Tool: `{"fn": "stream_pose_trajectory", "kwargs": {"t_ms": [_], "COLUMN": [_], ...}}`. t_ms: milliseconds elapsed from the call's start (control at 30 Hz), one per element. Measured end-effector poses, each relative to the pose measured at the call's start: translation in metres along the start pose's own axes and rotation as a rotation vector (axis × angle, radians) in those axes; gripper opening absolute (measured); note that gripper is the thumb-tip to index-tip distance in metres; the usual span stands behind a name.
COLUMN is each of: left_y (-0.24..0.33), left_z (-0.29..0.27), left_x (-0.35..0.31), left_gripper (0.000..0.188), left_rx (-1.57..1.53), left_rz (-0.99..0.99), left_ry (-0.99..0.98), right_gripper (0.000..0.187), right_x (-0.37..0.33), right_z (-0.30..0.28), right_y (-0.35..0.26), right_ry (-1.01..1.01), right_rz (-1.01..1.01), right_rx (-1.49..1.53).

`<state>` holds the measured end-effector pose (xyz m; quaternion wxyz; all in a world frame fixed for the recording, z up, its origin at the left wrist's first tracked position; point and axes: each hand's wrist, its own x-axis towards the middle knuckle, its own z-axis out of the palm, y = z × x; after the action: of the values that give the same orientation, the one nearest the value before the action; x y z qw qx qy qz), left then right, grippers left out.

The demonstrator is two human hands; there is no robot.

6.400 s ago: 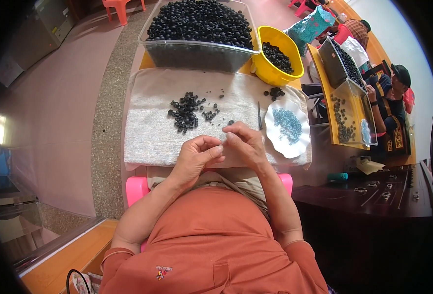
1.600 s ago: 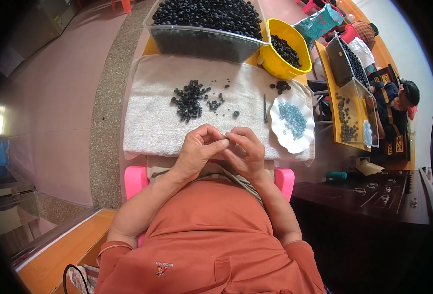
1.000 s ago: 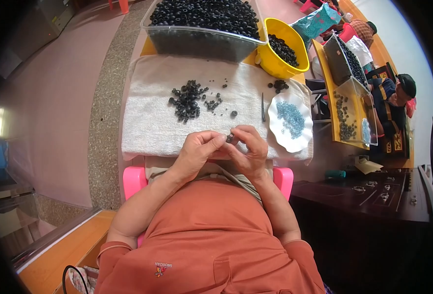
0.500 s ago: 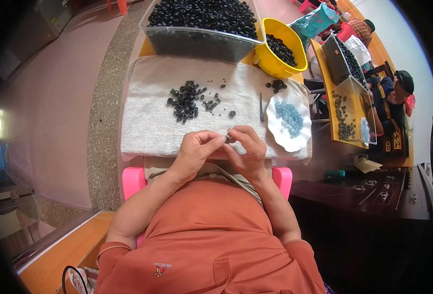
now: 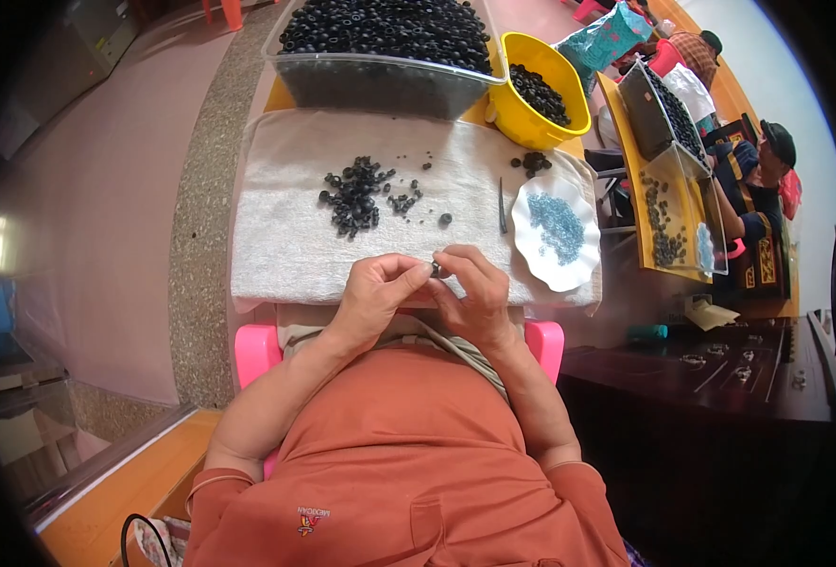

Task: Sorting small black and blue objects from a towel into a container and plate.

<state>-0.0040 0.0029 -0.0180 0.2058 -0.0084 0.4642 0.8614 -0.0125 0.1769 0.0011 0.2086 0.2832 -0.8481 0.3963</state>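
Over the near edge of a white towel [image 5: 276, 217], my left hand [image 5: 380, 293] and my right hand [image 5: 474, 293] meet, thumbs and forefingers pinched on one small dark round piece [image 5: 436, 269]. Its details are mostly hidden by my fingertips. Just beyond lies a single black round piece [image 5: 445, 219]. Farther left on the towel is a loose pile of black ring-like pieces [image 5: 353, 198], with smaller black bits [image 5: 404, 202] beside it. To the right sit thin dark tweezers or a similar slim tool [image 5: 503, 206] and a white scalloped plate [image 5: 529, 255] holding pale blue clear beads [image 5: 558, 227].
At the back stand a clear bin [image 5: 370, 90] full of black pieces and a yellow basket [image 5: 522, 132] with more. A few black pieces [image 5: 535, 163] lie by the plate. On the right, another person [image 5: 758, 189] sits at a yellow table [image 5: 640, 236]. Pink chair arms [image 5: 257, 354] flank me.
My hands keep their pinch on the small piece, with slight finger shifts. The whole view has moved a little. The person at the right has moved an arm.
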Motion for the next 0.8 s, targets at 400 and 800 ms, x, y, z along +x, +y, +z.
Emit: {"fn": "stream_pose_trajectory", "kwargs": {"t_ms": [400,800], "left_y": [-0.0005,-0.0005], "left_z": [-0.0017,-0.0029], "left_x": [-0.0012,0.0010], "left_gripper": [0.020,0.020], "left_rx": [0.020,-0.005], "left_rz": [-0.017,-0.011], "left_ry": [0.000,-0.009], "right_gripper": [0.033,0.036], "right_x": [-0.0033,-0.0020], "right_z": [0.0030,0.0039], "right_y": [-0.0009,-0.0005], "right_ry": [0.018,0.028], "right_rz": [0.002,0.026], "right_rx": [0.039,0.047]}}
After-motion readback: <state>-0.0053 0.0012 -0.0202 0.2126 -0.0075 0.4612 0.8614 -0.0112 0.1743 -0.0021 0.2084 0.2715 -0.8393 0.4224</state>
